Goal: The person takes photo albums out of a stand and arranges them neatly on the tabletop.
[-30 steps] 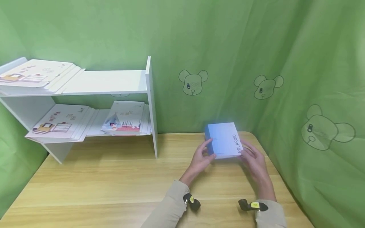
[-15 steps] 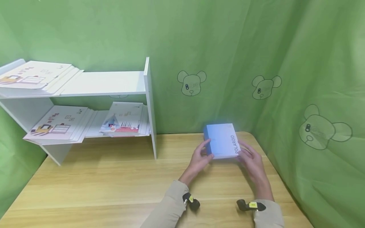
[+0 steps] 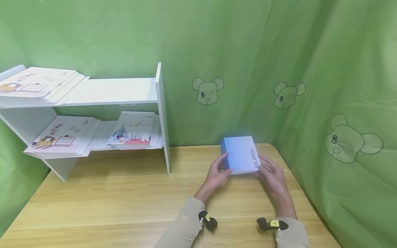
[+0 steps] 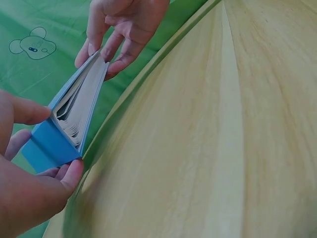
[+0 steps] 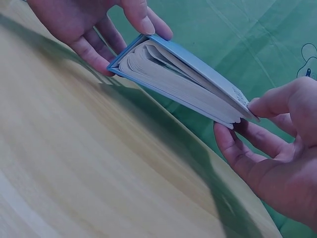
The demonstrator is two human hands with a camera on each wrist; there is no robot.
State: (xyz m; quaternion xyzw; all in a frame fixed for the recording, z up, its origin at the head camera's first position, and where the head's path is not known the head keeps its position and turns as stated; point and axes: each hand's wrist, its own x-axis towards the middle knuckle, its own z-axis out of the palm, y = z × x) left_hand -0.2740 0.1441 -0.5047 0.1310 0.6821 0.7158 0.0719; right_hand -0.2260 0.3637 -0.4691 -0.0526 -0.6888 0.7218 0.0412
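Observation:
Both hands hold a thick pale-blue photo album (image 3: pixel 240 153) over the back right of the table, its cover lettered POLAROID. My left hand (image 3: pixel 215 174) grips the spine side, thumb near the front corner. At the opposite edge, my right hand (image 3: pixel 273 177) pinches the covers. In the left wrist view, the blue spine (image 4: pixel 52 146) lies between the left thumb and fingers. The right wrist view shows the page block (image 5: pixel 178 89), with a narrow gap under the upper cover. The album is raised off the wood there, its shadow falling on the table below.
A white two-tier shelf (image 3: pixel 111 90) stands at the left, with stacks of picture books (image 3: pixel 63 134) on both levels. Green curtain (image 3: pixel 242 51) with bear drawings hangs behind and along the right side. The wooden table (image 3: pixel 124 199) spreads out in front.
The head view has turned slightly, shifting the scene a little leftward. The album's far edge sits slightly lower in view; both hands keep the same hold.

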